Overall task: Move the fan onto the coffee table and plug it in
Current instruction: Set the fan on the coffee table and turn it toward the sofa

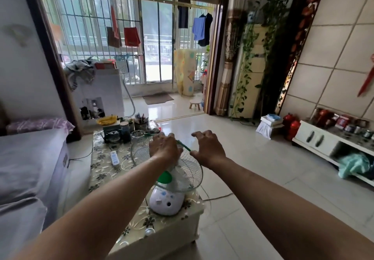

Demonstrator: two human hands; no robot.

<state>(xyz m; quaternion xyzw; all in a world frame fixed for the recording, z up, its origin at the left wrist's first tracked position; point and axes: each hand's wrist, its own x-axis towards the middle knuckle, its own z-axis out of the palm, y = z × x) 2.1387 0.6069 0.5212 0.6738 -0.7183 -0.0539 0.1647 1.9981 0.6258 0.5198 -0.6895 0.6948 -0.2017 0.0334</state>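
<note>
The small fan point(172, 180), with a white rounded base, green motor cap and wire cage, stands on the near end of the coffee table point(105, 170), which has a floral cloth. My left hand point(165, 148) rests on top of the cage, fingers curled over the wire. Just right of the cage my right hand point(208, 148) hovers with fingers spread and holds nothing. A thin cord point(219, 197) runs from behind the fan across the floor to the right. Its plug is not visible.
A white remote point(114, 158) lies on the table left of the fan. Kettle, jars, pen cup and a yellow dish point(106, 120) crowd the far end. A grey sofa point(30, 164) lies left. A white TV cabinet point(323, 140) stands right across tiled floor.
</note>
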